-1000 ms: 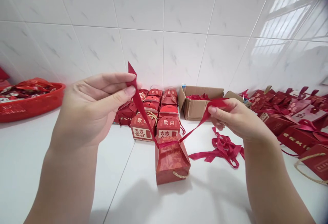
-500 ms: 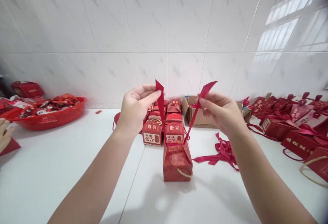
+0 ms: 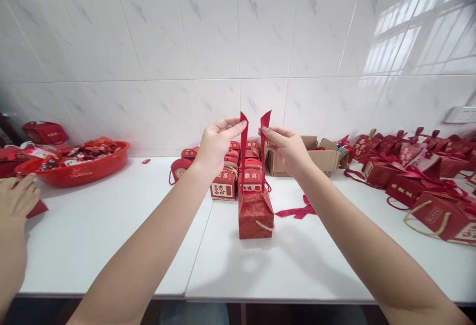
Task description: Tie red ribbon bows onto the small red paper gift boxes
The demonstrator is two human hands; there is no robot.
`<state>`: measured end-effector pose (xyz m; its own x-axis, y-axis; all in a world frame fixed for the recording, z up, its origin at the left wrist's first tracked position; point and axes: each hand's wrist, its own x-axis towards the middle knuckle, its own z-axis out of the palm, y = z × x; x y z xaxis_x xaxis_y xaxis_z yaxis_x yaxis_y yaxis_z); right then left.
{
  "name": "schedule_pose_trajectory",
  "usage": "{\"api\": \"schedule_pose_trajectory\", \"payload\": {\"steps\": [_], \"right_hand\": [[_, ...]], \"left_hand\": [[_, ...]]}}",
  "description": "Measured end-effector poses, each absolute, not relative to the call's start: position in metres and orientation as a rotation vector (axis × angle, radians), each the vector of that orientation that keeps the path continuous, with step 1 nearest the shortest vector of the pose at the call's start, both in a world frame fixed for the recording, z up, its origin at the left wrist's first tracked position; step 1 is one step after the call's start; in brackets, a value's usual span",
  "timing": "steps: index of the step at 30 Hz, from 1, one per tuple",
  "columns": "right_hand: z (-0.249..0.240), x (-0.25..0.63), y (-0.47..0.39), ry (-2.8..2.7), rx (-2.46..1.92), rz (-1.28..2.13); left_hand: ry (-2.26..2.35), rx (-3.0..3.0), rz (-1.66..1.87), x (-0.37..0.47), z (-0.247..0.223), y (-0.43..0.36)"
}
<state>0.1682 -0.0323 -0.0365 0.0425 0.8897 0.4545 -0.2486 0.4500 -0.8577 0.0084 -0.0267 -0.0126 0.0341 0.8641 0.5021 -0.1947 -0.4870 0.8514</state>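
"So, what stands nearest?"

"A red box (image 3: 256, 218), upright on the white table (image 3: 111, 226), a beige cord (image 3: 264, 226) on its side. I can't see inside it."

"And the hands?"

"Above it. The left hand (image 3: 219, 139) pinches one end of a red ribbon (image 3: 244, 141), the right hand (image 3: 288, 147) the other; both ends rise from the box's top."

"Other containers?"

"Behind it, rows of printed boxes (image 3: 223, 185), contents hidden. Far left, a co-worker's hand (image 3: 18, 196) is near a red basin (image 3: 80, 174) heaped with wrapped packets (image 3: 87, 152). By the wall (image 3: 260, 32), a cardboard carton (image 3: 325, 161) sits open, some red showing inside."
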Motion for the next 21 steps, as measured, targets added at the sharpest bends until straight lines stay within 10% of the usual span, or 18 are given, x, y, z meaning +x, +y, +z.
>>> {"api": "schedule_pose_trajectory", "payload": {"steps": [21], "right_hand": [[-0.022,0.161,-0.041,-1.327,-0.676,1.369]], "left_hand": [[0.833,2.597,2.038,0.015,-0.018,-0.023]]}}
